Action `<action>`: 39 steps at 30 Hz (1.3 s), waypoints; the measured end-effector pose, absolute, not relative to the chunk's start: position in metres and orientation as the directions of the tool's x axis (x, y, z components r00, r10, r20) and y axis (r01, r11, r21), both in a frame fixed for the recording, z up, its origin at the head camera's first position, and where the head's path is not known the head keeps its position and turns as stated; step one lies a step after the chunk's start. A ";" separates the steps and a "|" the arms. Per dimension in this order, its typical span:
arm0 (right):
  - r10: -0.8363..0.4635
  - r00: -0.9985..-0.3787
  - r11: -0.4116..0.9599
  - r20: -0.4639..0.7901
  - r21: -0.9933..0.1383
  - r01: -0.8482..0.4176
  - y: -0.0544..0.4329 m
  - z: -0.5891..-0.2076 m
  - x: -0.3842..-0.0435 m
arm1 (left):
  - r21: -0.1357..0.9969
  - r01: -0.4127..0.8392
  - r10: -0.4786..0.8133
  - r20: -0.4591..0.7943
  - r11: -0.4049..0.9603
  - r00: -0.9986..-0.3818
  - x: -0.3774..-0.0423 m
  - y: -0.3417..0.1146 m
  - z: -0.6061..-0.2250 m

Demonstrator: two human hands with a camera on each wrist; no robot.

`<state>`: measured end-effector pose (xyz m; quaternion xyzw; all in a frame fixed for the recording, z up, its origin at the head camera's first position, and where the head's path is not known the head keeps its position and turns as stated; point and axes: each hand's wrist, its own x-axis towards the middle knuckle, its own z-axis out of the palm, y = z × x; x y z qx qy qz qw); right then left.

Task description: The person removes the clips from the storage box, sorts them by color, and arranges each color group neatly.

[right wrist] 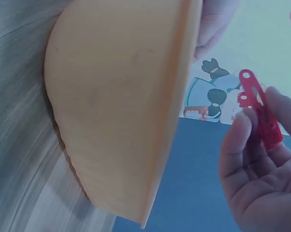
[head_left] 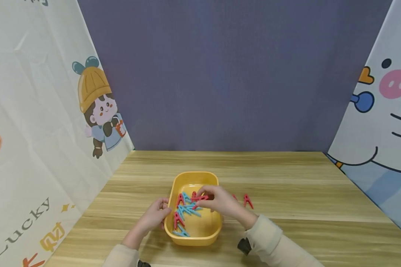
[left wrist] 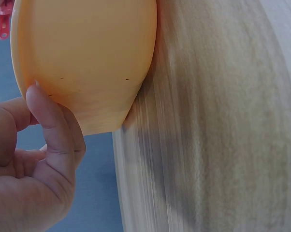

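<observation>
A yellow plastic bin [head_left: 194,242] stands on the table, with several red and light blue clothespins lying in it, mostly along its left side. My left hand [head_left: 155,214] pinches the bin's left rim; in the left wrist view, thumb and fingers [left wrist: 52,118] close over that edge. Above the bin, my right hand [head_left: 217,200] holds a red clothespin [right wrist: 270,131] between thumb and fingertips. Part of the bin's contents is hidden beneath the right hand.
To the right of the bin, a red clothespin [head_left: 247,200] lies on the wooden table [head_left: 304,185], and another shows partly behind my right wrist. A grey-blue panel [head_left: 234,74] stands at the back, with printed cloths on both sides.
</observation>
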<state>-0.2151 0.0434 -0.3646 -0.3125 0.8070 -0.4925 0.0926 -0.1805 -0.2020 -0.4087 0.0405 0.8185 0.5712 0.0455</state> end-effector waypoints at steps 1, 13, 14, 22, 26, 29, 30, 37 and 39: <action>-0.594 -0.788 0.306 0.160 -0.861 -0.406 0.044 -0.364 -0.215 | 0.939 0.014 0.118 -0.028 0.344 -0.993 -0.180 -0.202 -0.409; -0.581 -0.802 0.195 0.137 -0.934 -0.301 0.053 -0.356 -0.214 | 0.941 0.015 0.136 -0.034 0.339 -0.990 -0.181 -0.202 -0.408; -0.579 -0.804 0.185 0.137 -0.938 -0.293 0.054 -0.355 -0.214 | 0.941 0.017 0.136 -0.031 0.339 -0.990 -0.181 -0.202 -0.408; -0.562 -0.810 0.155 0.167 -0.941 -0.301 0.063 -0.351 -0.215 | 0.935 0.023 0.117 -0.020 0.353 -0.993 -0.181 -0.202 -0.410; -0.552 -0.811 0.153 0.192 -0.933 -0.325 0.068 -0.348 -0.215 | 0.935 0.019 0.107 -0.021 0.355 -0.994 -0.182 -0.202 -0.411; -0.542 -0.816 0.157 0.201 -0.930 -0.334 0.073 -0.347 -0.216 | 0.939 0.020 0.112 -0.020 0.342 -0.994 -0.181 -0.202 -0.410; -0.536 -0.821 0.168 0.197 -0.928 -0.332 0.075 -0.346 -0.216 | 0.940 0.021 0.113 -0.019 0.340 -0.993 -0.181 -0.202 -0.410; -0.498 -0.850 0.205 0.174 -0.928 -0.311 0.086 -0.342 -0.218 | 0.943 0.024 0.124 -0.018 0.332 -0.992 -0.181 -0.202 -0.409; -0.487 -0.854 0.208 0.180 -0.927 -0.314 0.088 -0.341 -0.219 | 0.942 0.021 0.124 -0.022 0.335 -0.992 -0.181 -0.202 -0.409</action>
